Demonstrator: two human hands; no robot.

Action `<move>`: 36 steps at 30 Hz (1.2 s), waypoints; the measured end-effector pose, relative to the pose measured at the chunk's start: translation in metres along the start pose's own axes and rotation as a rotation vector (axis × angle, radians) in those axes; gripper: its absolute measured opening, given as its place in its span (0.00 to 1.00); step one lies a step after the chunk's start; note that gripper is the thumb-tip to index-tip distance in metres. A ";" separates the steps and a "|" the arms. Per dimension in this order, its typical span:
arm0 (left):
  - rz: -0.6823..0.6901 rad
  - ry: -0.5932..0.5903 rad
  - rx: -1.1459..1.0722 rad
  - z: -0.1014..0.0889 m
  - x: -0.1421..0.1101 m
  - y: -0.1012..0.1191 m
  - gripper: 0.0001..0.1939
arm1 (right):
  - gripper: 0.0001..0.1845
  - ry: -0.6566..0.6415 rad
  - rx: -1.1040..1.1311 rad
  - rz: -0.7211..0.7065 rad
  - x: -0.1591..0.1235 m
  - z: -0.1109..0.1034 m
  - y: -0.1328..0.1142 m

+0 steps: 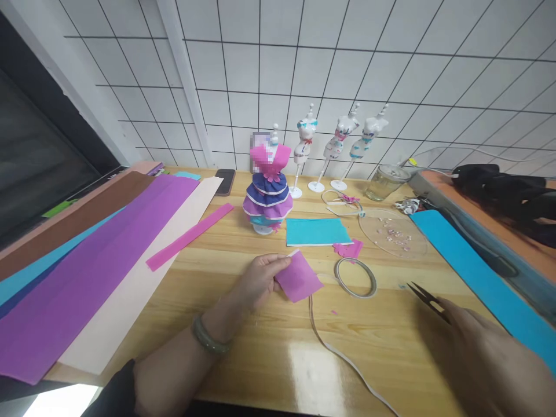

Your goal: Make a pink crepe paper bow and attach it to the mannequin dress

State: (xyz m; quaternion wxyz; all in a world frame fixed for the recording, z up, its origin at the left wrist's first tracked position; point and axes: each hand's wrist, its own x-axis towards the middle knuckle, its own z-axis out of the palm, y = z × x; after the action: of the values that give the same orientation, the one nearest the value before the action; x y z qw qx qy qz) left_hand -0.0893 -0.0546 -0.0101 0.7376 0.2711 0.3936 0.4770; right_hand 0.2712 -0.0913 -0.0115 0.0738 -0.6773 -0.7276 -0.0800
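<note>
My left hand [259, 279] pinches a small purple paper square [300, 279] by its upper left corner, just above the table. A pair of dark tweezers [426, 297] with slightly parted tips is in my right hand [484, 344], at the right side of the table. Between the two hands lies a roll of narrow tape [356, 278]. A thin white ribbon [332, 349] trails from below the square to the front edge. Behind my left hand stands a mini mannequin [268, 191] in a pink, navy and purple tiered paper dress.
Large paper sheets [99, 260] and a pink strip [191, 236] lie left. A turquoise folded sheet [318, 231], pink scraps [348, 249] and a clear dish [393, 231] of small beads lie beyond. Several bare mannequins [306, 139], a glass jar [386, 182] and a phone [225, 182] are at the back.
</note>
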 end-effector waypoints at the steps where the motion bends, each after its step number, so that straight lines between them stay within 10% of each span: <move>1: 0.002 -0.005 -0.008 0.000 0.000 0.000 0.13 | 0.21 -0.047 0.048 0.034 0.002 0.000 0.000; 6: -0.017 -0.033 -0.013 0.002 -0.002 -0.001 0.12 | 0.24 -0.174 0.520 0.186 0.021 -0.022 -0.047; 15: -0.006 -0.050 0.004 0.000 0.000 -0.001 0.14 | 0.26 -0.515 1.077 -0.103 0.082 -0.037 -0.143; 36: -0.055 -0.047 0.061 0.011 -0.004 -0.002 0.18 | 0.21 -0.604 1.247 -0.180 0.067 -0.016 -0.166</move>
State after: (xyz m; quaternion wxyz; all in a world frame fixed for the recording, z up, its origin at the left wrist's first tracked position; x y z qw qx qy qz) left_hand -0.0803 -0.0598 -0.0043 0.7508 0.2939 0.3978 0.4379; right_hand 0.1008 -0.0406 0.0160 0.2362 -0.4382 -0.6797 0.5387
